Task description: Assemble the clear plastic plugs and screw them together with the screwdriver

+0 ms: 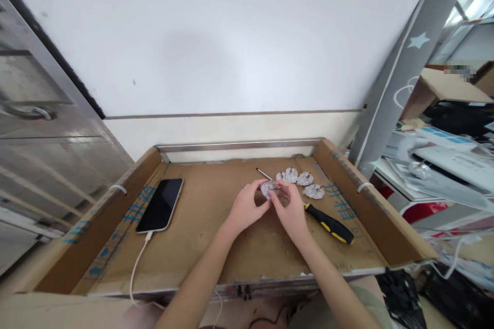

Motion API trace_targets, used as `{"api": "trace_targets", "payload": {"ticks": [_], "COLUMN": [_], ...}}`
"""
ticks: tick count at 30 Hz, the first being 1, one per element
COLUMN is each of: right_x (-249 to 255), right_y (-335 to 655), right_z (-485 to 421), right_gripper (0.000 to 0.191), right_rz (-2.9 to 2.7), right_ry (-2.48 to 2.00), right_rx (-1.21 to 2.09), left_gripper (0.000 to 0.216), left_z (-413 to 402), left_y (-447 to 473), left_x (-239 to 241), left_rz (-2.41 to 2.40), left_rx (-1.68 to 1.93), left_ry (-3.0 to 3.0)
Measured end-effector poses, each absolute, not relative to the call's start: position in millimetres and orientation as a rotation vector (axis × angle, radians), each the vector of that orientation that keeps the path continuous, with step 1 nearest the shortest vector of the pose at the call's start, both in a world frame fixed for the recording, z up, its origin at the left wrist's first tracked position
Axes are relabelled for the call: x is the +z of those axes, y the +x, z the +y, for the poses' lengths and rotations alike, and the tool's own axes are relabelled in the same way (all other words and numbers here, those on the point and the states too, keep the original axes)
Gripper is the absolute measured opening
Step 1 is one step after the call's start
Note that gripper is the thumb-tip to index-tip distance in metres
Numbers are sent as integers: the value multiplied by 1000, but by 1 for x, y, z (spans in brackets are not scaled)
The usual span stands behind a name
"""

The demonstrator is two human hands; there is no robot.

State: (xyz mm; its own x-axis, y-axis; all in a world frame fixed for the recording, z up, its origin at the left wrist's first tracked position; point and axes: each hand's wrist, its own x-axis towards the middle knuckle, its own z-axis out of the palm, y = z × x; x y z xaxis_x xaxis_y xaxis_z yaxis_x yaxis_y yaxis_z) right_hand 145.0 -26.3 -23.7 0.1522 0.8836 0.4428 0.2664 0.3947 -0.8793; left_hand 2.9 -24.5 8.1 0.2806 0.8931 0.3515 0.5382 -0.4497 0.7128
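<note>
Both of my hands meet over the middle of a cardboard-lined tray [116, 218]. My left hand [245, 208] and my right hand [292, 211] pinch the same small clear plastic plug part [269, 187] between their fingertips, just above the tray floor. Behind my hands lie three more clear plug parts [304, 179], with metal pins, in a loose row. A thin metal rod [263, 173] lies just behind the held part. A screwdriver with a black and yellow handle [330, 223] lies to the right of my right hand.
A phone [160, 204] lies screen-up at the tray's left, with a white cable [136, 267] running off the front edge. A metal cabinet [38, 133] stands at the left. A grey post [401, 67] and cluttered shelves with boxes and papers [443, 159] are at the right.
</note>
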Motion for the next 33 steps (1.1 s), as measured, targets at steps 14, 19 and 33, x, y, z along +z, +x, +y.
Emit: {"api": "trace_targets", "payload": {"ticks": [14, 19, 33], "right_x": [-20, -20, -23], "right_y": [148, 148, 146], "right_z": [-27, -26, -26], "right_gripper": [40, 40, 39], "right_rz": [-1334, -1359, -1407], "right_ry": [-1158, -1162, -1150], "right_rx": [622, 616, 698], "left_gripper": [16, 18, 12], "left_z": [-22, -22, -19], "left_y": [2, 2, 1], "left_x": [7, 7, 8], "left_rz": [1369, 1353, 1390], "left_rx": [755, 695, 1016], "left_ry": [2368, 2398, 2306]}}
